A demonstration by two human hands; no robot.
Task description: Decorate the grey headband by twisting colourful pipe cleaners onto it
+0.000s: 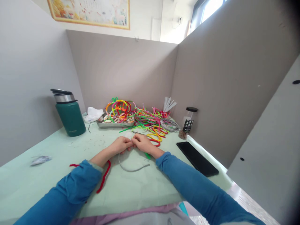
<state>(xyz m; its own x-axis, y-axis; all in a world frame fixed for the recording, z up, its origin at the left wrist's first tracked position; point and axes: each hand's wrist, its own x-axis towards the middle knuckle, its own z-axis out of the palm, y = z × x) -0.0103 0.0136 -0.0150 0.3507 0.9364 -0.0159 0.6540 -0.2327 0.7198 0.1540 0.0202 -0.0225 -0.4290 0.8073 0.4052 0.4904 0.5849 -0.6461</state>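
My left hand (121,145) and my right hand (141,142) meet over the middle of the table, fingertips pinched together. What they pinch is too small to make out. A thin grey strip (133,171) curves down from beneath my left hand and lies on the table. Just beyond the fingers is a small whitish piece (128,134). A red fuzzy stem (103,177) lies beside my left forearm, and a bit of green stem (147,155) shows under my right wrist.
A metal tray (114,125) with headbands stands at the back, beside piled colourful stems (150,118) and coiled grey wire (169,125). A green bottle (70,118) is left; a black-lidded jar (187,123) and a phone (197,158) are right. Grey partitions surround the table (131,200).
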